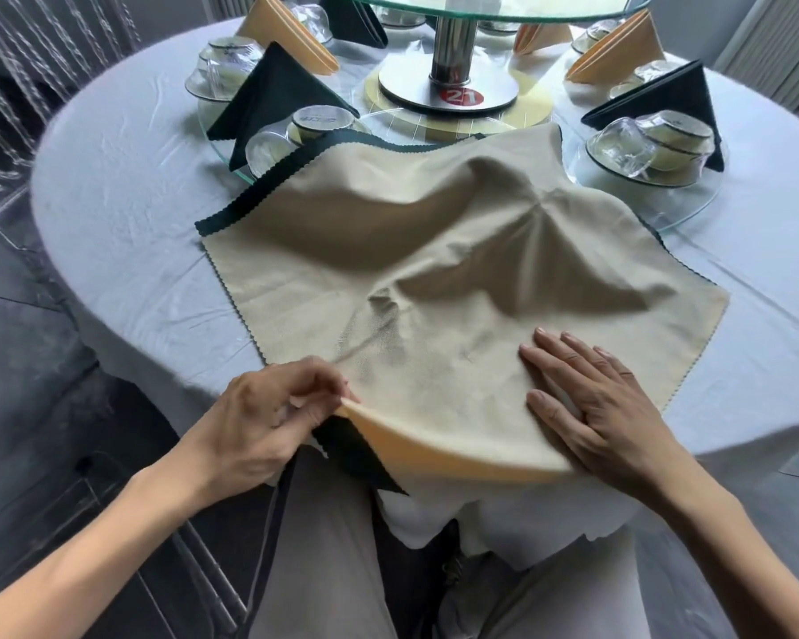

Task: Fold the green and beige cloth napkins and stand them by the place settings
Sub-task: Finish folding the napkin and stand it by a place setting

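Left hand (268,417) pinches the beige napkin's (434,279) near corner at lower centre; right hand (591,403) lies spread flat on it. Napkin sits diamond-wise on the worktop (135,200), over a green napkin (356,454), corner toward the viewer.

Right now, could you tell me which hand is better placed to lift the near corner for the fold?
Probably the left hand: it already pinches the beige cloth napkin's near corner, while the right hand presses flat.

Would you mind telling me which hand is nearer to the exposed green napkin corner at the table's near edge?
Left. The left hand pinches the beige napkin directly above the green napkin corner; the right hand lies flat on the beige cloth, farther right.
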`<action>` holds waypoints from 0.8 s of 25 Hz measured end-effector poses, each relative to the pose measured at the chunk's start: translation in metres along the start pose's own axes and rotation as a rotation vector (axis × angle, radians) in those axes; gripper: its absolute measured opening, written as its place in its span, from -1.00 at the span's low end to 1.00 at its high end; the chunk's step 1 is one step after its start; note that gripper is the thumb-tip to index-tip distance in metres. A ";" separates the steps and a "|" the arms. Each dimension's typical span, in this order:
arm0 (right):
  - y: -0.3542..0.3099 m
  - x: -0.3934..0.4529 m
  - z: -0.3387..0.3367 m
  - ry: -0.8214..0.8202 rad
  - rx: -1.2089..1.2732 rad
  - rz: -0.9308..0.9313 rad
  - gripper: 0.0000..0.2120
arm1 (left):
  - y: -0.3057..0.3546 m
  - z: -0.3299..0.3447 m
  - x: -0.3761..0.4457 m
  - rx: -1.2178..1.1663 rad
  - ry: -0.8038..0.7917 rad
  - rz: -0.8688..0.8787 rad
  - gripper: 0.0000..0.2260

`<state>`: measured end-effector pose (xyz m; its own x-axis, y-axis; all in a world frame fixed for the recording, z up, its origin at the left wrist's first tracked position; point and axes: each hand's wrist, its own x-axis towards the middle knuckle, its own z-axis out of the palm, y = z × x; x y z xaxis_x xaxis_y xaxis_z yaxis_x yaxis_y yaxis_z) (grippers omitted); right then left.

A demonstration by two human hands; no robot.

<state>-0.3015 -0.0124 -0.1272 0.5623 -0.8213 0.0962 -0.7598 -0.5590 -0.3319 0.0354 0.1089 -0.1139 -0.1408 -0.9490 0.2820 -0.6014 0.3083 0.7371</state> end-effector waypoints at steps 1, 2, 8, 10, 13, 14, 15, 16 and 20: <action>-0.002 -0.002 -0.004 0.032 0.079 -0.009 -0.44 | 0.004 0.002 0.004 -0.039 0.068 -0.062 -0.84; -0.005 -0.005 -0.009 0.057 0.188 -0.027 -0.46 | 0.009 0.003 0.010 -0.074 0.140 -0.115 -0.86; 0.011 -0.026 -0.024 0.160 0.245 -0.165 -0.56 | 0.033 -0.004 0.061 -0.423 0.399 -0.214 -0.96; 0.020 -0.024 -0.026 0.268 0.240 -0.090 -0.65 | 0.029 -0.008 0.068 -0.305 0.290 -0.161 -0.85; 0.025 -0.015 -0.030 0.321 0.269 -0.032 -0.75 | 0.017 -0.010 0.069 -0.048 -0.087 -0.145 -0.62; 0.026 -0.013 -0.033 0.305 0.261 -0.051 -0.79 | 0.016 -0.010 0.068 -0.015 -0.137 -0.142 -0.63; 0.026 -0.013 -0.037 0.273 0.253 -0.072 -0.82 | 0.017 -0.011 0.066 0.000 -0.147 -0.136 -0.63; 0.027 -0.015 -0.043 0.229 0.255 -0.084 -0.83 | 0.022 -0.013 0.063 0.000 -0.141 -0.132 -0.63; 0.028 -0.042 -0.084 -0.064 0.395 -0.096 -0.85 | 0.060 -0.027 0.044 -0.082 -0.286 -0.123 -0.73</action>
<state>-0.3736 -0.0033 -0.0617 0.6527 -0.7523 0.0901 -0.5261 -0.5356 -0.6606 0.0144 0.0878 -0.0404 -0.2931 -0.9560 0.0124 -0.5639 0.1833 0.8052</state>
